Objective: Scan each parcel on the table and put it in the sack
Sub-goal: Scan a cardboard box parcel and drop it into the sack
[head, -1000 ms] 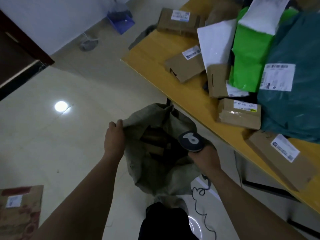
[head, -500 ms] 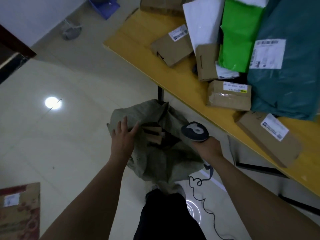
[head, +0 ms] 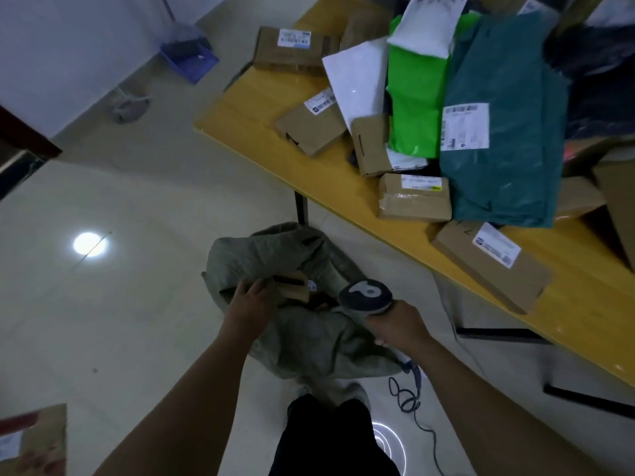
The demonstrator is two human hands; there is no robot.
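Note:
A grey-green sack sits slumped on the floor beside the table, its mouth facing up. A small cardboard parcel lies in the mouth. My left hand presses against that parcel's near side, fingers pointing down into the sack. My right hand grips the handle of a dark barcode scanner just over the sack's right rim. The yellow table carries several parcels: a labelled brown box at the near edge, a taped box, a teal bag, a green bag and a white bag.
The scanner's coiled cable trails on the floor by my feet. A cardboard box stands on the floor at the lower left. A blue bin is by the far wall. Black table legs stand behind the sack.
My left hand let go of the sack's rim, lay flat on the cloth, then moved right onto the small parcel in the mouth. The sack has slumped. The scanner stays over the right rim.

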